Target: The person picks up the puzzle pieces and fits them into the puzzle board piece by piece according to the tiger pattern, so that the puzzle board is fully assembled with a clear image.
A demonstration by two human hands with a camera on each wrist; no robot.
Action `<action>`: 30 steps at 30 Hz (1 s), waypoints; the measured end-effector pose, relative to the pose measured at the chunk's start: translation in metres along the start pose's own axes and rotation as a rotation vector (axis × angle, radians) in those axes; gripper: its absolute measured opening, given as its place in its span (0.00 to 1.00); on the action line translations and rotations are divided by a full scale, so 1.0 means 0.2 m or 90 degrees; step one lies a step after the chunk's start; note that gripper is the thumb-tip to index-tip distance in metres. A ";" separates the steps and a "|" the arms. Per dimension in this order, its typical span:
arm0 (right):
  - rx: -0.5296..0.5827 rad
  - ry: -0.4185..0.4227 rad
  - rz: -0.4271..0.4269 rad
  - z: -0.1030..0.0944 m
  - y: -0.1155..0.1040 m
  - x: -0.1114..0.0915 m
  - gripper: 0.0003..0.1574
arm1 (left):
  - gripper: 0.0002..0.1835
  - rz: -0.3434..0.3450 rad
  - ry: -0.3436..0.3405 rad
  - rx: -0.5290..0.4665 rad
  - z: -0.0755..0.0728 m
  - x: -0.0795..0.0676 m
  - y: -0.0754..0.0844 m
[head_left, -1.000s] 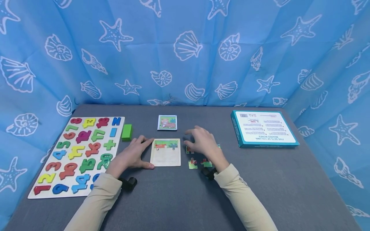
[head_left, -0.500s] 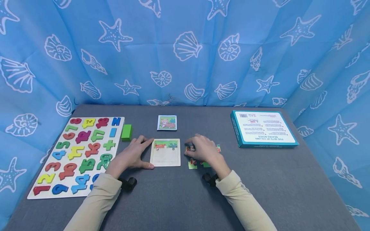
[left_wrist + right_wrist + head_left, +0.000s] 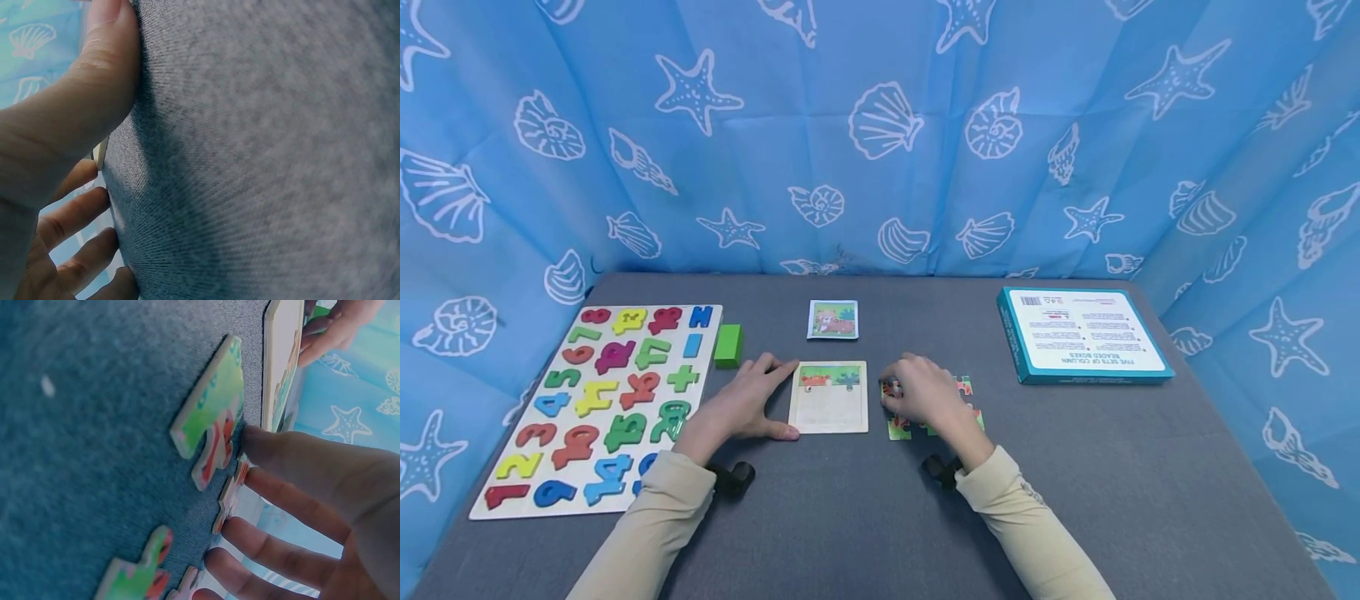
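And here's the right hand [image 3: 925, 392], low over the worktop [image 3: 850, 525], thumb and fingers curved around one puzzle piece [image 3: 229, 495]. The forefinger is right at it in the right wrist view; I can't tell whether the grip has tightened on it. Just beside the thumb lies a green-and-red piece [image 3: 219, 412], flat on the cloth, with more loose pieces [image 3: 964, 385] just past the hand, partly covered by it.

Over to the left hand [image 3: 748, 400]: thumb and forefinger spread wide, tips at the left-hand corners of the wooden tray [image 3: 831, 414], nothing enclosed in the palm. The tray lies flat between the two hands, a red-and-green puzzle strip [image 3: 830, 376] along its far side, bare wood nearer the person.

Beyond it, a small picture card [image 3: 832, 319]! Near the left fingers, a green block [image 3: 728, 346] sits just beside the number board [image 3: 677, 350], all bright numerals. Well out right, a teal-edged box [image 3: 1087, 335], its print upside down. Black straps [image 3: 735, 478] at both wrists, pale sleeves [image 3: 1037, 525] behind, and a blue shell-print curtain [image 3: 880, 183] backs it all.
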State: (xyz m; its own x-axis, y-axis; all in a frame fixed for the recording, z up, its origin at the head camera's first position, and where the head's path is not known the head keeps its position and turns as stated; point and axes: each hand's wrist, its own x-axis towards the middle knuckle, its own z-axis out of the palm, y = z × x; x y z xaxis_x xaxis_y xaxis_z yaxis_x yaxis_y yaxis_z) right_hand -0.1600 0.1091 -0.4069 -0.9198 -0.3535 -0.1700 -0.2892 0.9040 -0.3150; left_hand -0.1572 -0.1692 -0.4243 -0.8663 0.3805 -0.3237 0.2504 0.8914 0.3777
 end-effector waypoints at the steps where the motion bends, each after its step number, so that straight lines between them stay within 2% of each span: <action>1: 0.001 0.002 -0.001 0.00 0.00 0.00 0.19 | 0.58 0.001 0.000 0.000 0.00 0.00 0.00; 22: 0.036 0.020 -0.004 0.00 -0.02 0.01 0.17 | 0.58 0.009 0.008 0.001 0.00 0.00 0.00; 30: 0.047 0.044 -0.032 -0.03 -0.07 0.01 0.17 | 0.59 0.013 0.016 0.005 0.00 -0.01 0.00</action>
State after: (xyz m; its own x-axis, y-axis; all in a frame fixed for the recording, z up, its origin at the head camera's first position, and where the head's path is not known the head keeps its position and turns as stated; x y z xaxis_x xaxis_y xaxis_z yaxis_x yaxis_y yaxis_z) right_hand -0.1602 0.0968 -0.3975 -0.9213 -0.3787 -0.0883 -0.3179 0.8642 -0.3900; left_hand -0.1562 -0.1694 -0.4241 -0.8714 0.3923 -0.2946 0.2714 0.8857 0.3767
